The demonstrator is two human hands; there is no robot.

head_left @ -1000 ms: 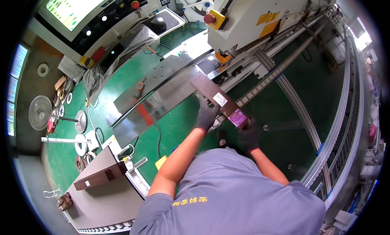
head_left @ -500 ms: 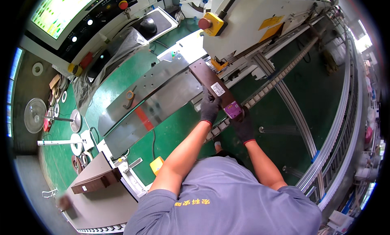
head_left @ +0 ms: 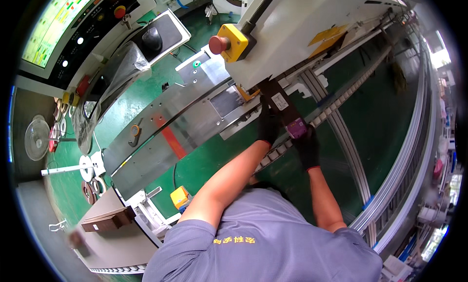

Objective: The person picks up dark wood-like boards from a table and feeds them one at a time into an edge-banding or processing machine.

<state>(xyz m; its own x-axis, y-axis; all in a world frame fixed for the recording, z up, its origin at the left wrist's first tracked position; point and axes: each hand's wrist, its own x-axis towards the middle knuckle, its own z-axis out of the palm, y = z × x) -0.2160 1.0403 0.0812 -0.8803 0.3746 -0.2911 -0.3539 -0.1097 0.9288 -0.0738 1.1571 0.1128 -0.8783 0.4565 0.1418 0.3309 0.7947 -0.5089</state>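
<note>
A narrow dark brown panel (head_left: 288, 114) with a white label (head_left: 280, 101) and a purple label (head_left: 296, 128) is in both my gloved hands. Its far end reaches under the front edge of the white machine housing (head_left: 292, 36). My left hand (head_left: 268, 123) is closed on the panel's left long edge, its fingers partly lost in the dark glove. At the near end, beside the purple label, my right hand (head_left: 308, 146) grips the corner. Left of the panel runs the machine's metal feed table (head_left: 195, 123), with a red stripe across it.
A yellow box with a red emergency button (head_left: 219, 44) juts out over the feed table. To the right, a roller track (head_left: 336, 104) runs alongside the machine. Several brown panels (head_left: 109, 220) lie stacked on a table at lower left. A control screen (head_left: 53, 26) stands at upper left.
Both hands have moved the brown panel right and toward the machine, off the feed table's end. Its far end now goes under the housing. My view has shifted too.
</note>
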